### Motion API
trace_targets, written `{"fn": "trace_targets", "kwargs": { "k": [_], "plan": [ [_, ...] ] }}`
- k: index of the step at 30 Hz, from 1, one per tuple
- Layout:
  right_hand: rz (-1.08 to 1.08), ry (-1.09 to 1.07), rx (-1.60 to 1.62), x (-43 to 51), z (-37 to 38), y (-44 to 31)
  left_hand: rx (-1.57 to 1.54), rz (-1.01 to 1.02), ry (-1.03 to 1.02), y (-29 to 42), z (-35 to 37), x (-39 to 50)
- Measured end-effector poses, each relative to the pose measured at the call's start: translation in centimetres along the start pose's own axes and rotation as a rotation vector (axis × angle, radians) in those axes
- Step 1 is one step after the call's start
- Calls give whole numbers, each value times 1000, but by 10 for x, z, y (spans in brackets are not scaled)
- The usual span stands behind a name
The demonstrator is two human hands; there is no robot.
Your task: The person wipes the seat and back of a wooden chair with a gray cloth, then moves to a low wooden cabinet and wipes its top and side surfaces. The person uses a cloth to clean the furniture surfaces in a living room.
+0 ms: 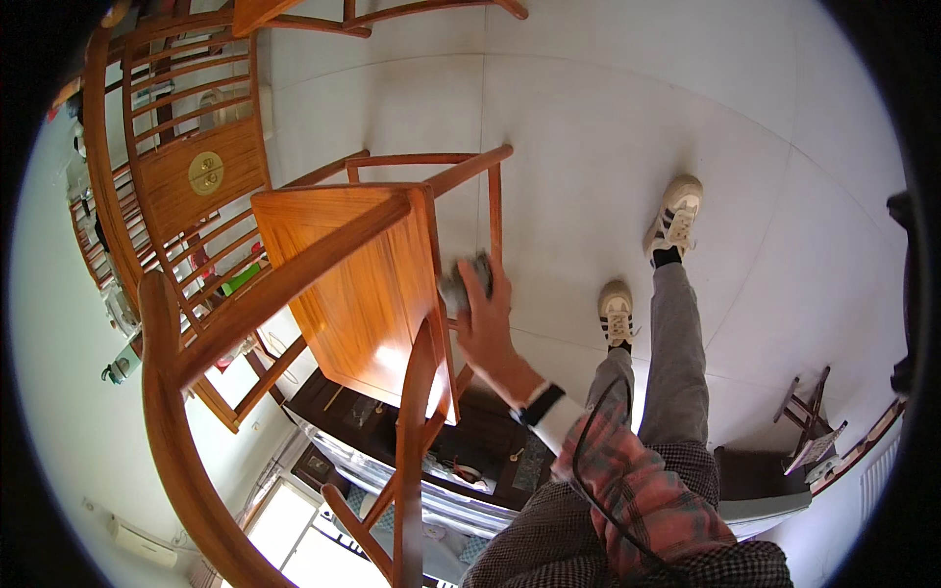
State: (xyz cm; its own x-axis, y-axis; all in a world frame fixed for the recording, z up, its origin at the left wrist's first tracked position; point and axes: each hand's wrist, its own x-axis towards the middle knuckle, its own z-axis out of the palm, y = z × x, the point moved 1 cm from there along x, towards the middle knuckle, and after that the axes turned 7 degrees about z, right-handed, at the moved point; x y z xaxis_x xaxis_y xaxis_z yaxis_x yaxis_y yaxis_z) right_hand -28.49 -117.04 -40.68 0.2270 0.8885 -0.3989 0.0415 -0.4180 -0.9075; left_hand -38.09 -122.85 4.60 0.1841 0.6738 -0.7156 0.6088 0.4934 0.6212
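My right hand [485,316], with a black band at its wrist, holds a blurred grey cloth [457,288]. The cloth is against or close beside the edge of the seat [353,294] of a wooden armchair, near a leg; actual contact cannot be told. The chair appears tilted in the view. Its curved top rail [165,434] and arm rail [294,294] run across the left side, nearest the camera. My left hand is out of view.
A second wooden chair with a slatted back and round brass plate [206,173] stands behind; part of another shows at the top. My shoes [676,213] are on pale floor tiles. A dark cabinet [338,400] lies beyond the seat, a small folding stool [809,411] at right.
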Motion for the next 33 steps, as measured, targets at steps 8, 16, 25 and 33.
{"fn": "trace_targets", "kwargs": {
  "k": [8,16,25,33],
  "plan": [
    [-332,24,-10,58,28,-31,-21,-65,343,37,29,3],
    [-200,-305,219,-29,16,28,-5,-73,635,43,40,17],
    [168,-183,459,0,19,28,54,-130,583,53,44,19],
    [498,-582,288,-125,10,24,138,-140,547,48,48,29]
  ]
}}
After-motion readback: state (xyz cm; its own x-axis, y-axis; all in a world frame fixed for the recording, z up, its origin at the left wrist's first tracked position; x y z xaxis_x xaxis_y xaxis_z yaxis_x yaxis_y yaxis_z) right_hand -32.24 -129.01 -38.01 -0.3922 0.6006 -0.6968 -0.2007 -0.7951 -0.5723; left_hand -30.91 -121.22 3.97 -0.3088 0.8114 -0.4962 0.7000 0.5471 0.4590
